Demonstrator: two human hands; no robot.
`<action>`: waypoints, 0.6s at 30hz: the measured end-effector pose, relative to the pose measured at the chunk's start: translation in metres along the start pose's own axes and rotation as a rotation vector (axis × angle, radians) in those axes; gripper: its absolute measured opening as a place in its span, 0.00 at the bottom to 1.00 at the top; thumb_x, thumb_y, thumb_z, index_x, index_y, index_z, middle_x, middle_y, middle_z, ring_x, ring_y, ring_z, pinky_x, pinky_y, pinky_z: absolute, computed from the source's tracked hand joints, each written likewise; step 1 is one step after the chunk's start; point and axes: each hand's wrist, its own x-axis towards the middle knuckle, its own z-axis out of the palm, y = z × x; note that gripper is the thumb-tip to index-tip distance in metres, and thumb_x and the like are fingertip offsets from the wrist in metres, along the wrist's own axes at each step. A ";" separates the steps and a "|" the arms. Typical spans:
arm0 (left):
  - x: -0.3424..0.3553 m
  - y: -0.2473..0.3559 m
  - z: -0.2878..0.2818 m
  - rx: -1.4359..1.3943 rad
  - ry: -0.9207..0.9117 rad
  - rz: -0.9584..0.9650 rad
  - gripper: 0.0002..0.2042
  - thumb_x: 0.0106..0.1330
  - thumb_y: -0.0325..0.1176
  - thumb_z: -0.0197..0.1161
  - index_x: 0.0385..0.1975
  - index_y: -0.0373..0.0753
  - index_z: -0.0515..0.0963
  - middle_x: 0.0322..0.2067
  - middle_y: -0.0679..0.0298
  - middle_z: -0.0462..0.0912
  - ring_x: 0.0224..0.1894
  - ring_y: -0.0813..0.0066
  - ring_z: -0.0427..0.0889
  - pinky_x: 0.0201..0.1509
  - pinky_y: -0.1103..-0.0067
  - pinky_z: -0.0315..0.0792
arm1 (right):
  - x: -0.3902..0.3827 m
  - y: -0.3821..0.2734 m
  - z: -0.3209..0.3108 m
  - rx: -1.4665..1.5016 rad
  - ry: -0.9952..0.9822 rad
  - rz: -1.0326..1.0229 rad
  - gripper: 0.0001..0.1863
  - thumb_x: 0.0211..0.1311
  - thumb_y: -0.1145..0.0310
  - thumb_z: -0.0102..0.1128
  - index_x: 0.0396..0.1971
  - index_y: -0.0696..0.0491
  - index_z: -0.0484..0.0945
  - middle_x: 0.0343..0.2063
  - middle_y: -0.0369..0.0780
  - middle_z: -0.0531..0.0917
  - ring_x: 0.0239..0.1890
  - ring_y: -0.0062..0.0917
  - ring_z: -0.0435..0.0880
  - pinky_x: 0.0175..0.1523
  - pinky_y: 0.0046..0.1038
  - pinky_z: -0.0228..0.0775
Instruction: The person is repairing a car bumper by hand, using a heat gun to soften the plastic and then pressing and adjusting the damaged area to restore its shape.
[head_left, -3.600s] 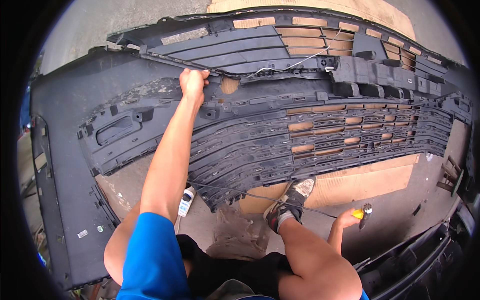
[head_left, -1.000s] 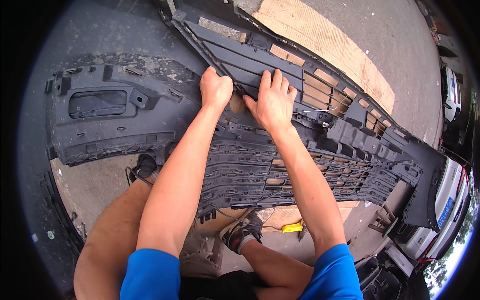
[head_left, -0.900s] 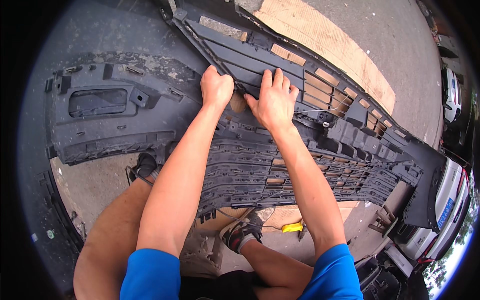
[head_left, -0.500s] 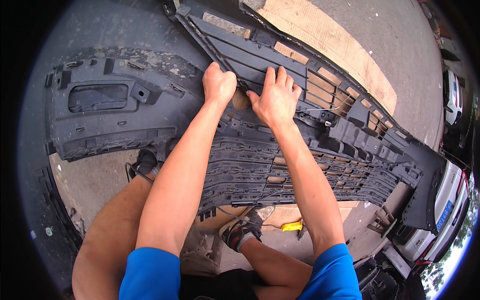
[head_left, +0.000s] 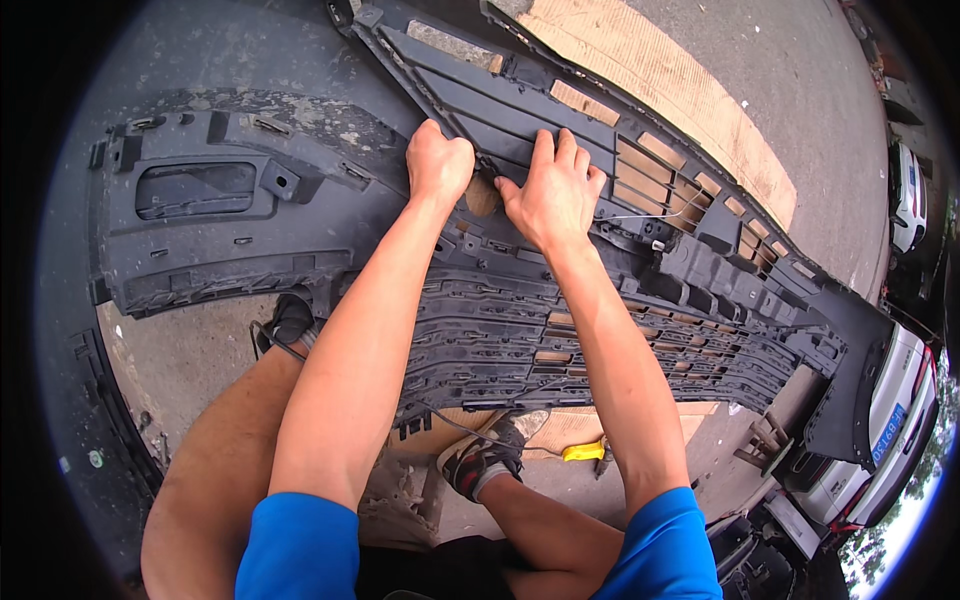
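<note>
Head view: held the left hand (head_left: 440, 165) closed in a fist at the edge of the dark slatted panel (head_left: 480, 100), apparently gripping that edge for control; could not see inside the fist. Rested the right hand (head_left: 555, 195) open on the same panel, thumb apart, probably for bracing. Located the panel beyond the ribbed grille (head_left: 490, 335), partly over cardboard (head_left: 690, 105), presumably as protection from the ground (head_left: 820, 110). Observed a yellow-handled tool (head_left: 583, 453) on the ground, well apart from both hands. Identified no containers.
</note>
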 end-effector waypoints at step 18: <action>-0.001 0.002 -0.004 -0.041 -0.044 -0.024 0.09 0.50 0.25 0.52 0.28 0.26 0.72 0.34 0.37 0.79 0.43 0.40 0.78 0.51 0.64 0.69 | 0.003 -0.002 -0.003 0.055 -0.039 0.065 0.38 0.45 0.55 0.73 0.54 0.58 0.67 0.60 0.50 0.68 0.60 0.41 0.67 0.60 0.48 0.57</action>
